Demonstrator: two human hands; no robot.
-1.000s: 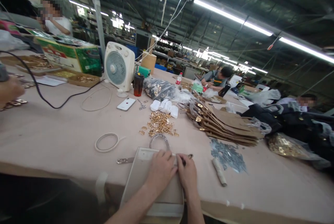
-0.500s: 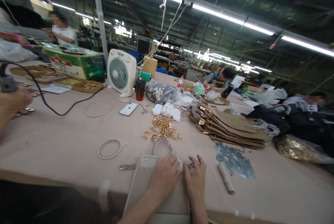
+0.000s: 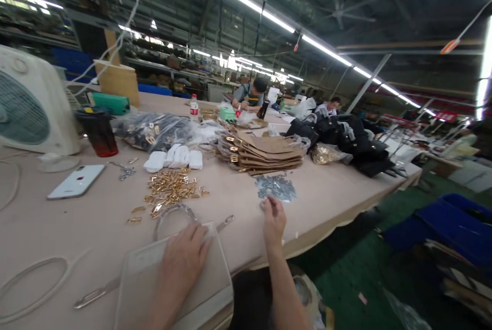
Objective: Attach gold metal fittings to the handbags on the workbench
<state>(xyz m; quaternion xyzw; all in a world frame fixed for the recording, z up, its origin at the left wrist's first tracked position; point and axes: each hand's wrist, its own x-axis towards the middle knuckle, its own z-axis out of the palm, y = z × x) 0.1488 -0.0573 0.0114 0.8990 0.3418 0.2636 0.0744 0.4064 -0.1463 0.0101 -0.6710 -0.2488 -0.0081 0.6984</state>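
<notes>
My left hand [image 3: 186, 253] lies palm down with its fingers stretched out on a flat, light beige bag [image 3: 215, 273] near the table's front edge. A plastic-wrapped looped handle [image 3: 159, 222] rises from the bag's top edge. Straps with metal ends stick out at both sides, a left strap [image 3: 96, 293] and a right strap [image 3: 226, 222]. To the right of the bag, my right hand [image 3: 273, 217] is closed around a grey roll [image 3: 263, 205], most of it hidden by the fingers. Just beyond them lies a pile of small grey metal plates [image 3: 279, 186].
Gold-coloured metal fittings [image 3: 172, 189] lie beyond the bag, with white pads [image 3: 175, 158] behind them. Stacked brown pieces [image 3: 265, 150] stand farther back. A phone [image 3: 76, 181], dark cup [image 3: 98, 132] and fan [image 3: 34, 102] are at left. A co-worker [image 3: 251, 97] sits across the table.
My right hand has left the bag's top edge and moved right to the grey roll beside the metal plates. My left hand stays on the bag. The view has turned right.
</notes>
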